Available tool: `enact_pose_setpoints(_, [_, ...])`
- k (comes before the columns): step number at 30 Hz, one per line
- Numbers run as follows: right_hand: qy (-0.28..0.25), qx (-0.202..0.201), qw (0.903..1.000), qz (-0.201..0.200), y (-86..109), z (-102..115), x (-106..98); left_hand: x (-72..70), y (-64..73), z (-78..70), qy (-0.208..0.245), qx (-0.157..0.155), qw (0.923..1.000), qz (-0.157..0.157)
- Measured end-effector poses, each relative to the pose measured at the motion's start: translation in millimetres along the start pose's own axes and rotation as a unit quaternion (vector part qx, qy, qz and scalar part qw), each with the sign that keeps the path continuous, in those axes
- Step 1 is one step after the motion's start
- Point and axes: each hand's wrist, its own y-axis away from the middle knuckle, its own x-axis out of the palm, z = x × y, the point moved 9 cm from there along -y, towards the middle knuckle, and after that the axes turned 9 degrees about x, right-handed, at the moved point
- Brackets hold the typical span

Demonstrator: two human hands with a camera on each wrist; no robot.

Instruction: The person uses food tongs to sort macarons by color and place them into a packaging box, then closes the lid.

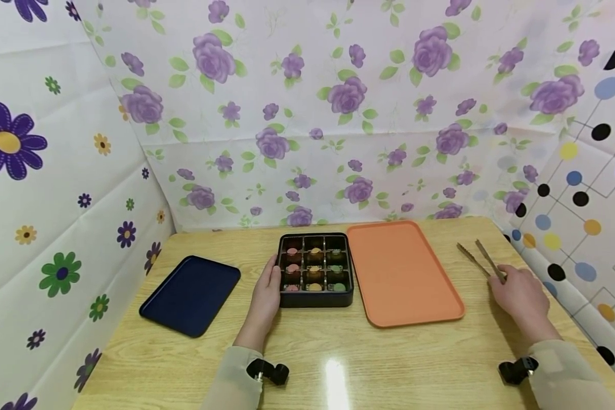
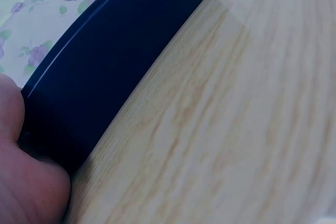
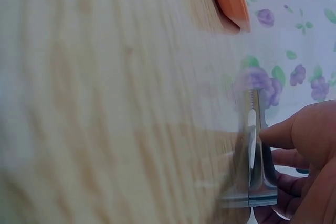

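A black box (image 1: 316, 299) with a divided insert stands on the table, its compartments holding small round sweets in pink (image 1: 292, 268), orange-yellow (image 1: 315, 269) and green (image 1: 336, 269). My left hand (image 1: 265, 293) lies along the box's left side, fingers extended against the wall; the left wrist view shows it at a corner of the dark wall (image 2: 115, 61). At the right, my right hand (image 1: 521, 296) grips metal tongs (image 1: 478, 259) near the handle end, their tips apart and pointing away from me. In the right wrist view, thumb and fingers lie about the tongs (image 3: 257, 156).
An orange tray (image 1: 407, 279) lies just right of the box. A dark blue tray (image 1: 191, 296) sits at an angle on the left. The wooden table (image 1: 389, 364) ends at flowered cloth (image 1: 307, 114) behind, with patterned cloth along both sides.
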Motion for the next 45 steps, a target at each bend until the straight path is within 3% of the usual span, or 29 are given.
enact_pose_setpoints(13, [-0.016, -0.015, 0.9995, -0.022, 1.7, 12.0, -3.8, -3.5, 1.3, -3.1, 0.015, -0.003, 0.9998, -0.011])
enact_pose_setpoints(20, [-0.026, -0.042, 0.9984, -0.026, 6.1, 30.6, -8.3, -13.0, 1.3, -11.6, -0.017, 0.009, 0.9996, -0.020])
enact_pose_setpoints(31, [-0.050, -0.098, 0.9936, -0.026, 24.0, 86.7, -14.4, -24.2, 2.7, -24.8, -0.104, 0.032, 0.9940, -0.015])
enact_pose_setpoints(37, [-0.037, -0.136, 0.9896, -0.030, 39.4, 124.4, -7.8, -34.1, 6.6, -32.9, -0.166, 0.055, 0.9845, -0.009])
enact_pose_setpoints(45, [-0.038, -0.212, 0.9754, -0.050, 73.3, 184.4, 6.0, -48.4, 9.1, -43.8, -0.244, 0.084, 0.9661, -0.004])
